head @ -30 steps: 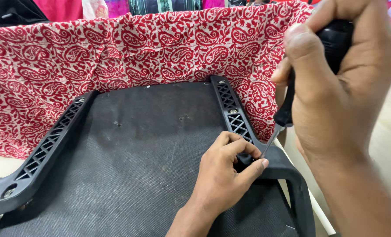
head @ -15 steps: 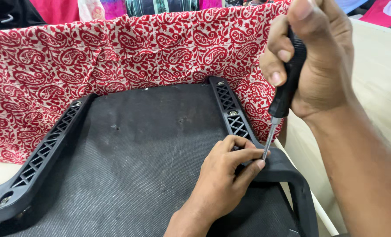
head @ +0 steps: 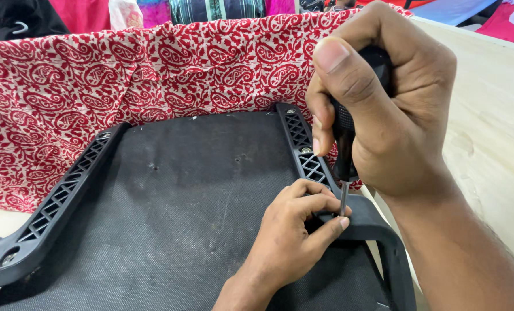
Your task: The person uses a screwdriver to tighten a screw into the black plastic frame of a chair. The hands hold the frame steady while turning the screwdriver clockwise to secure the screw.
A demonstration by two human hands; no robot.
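Firmly, screwdriver [head: 344, 147] in right hand [head: 384, 109].

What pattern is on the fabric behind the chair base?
Red and white paisley print on the fabric, seen clearly in the head view.

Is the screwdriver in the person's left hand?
No, the right hand grips the black-handled screwdriver, while the left hand steadies its tip on the black plastic bracket.

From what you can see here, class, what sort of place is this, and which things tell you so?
Probably a furniture repair or upholstery workshop: the right hand drives a screwdriver into a black plastic chair armrest bolted to a dusty seat underside, with red patterned fabric and hanging clothes behind.
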